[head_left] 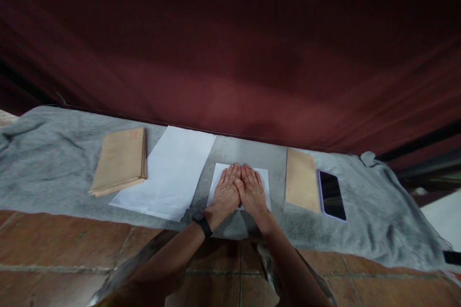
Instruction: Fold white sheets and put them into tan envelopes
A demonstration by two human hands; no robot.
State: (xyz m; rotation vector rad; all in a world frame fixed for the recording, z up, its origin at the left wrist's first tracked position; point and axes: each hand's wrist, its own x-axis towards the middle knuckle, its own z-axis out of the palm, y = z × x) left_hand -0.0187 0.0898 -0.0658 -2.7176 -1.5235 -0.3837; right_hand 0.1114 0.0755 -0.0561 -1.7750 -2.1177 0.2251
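Note:
A small white paper [264,177] lies on the grey cloth, partly covered by both hands. My left hand [226,192] rests flat on its left part, fingers stretched out and pointing away from me. Beside it my right hand [252,192] lies flat on the right part, its fingers also extended. The two hands touch along their inner edges. Large white sheets [176,168] lie to the left of them, and a single brown envelope [301,180] is to the right.
A stack of brown envelopes [120,158] sits at the left on the grey cloth [50,163]. A phone [332,195] with a purple edge lies right of the single envelope. Dark red fabric [216,67] hangs behind. Tiled floor [65,244] shows in front.

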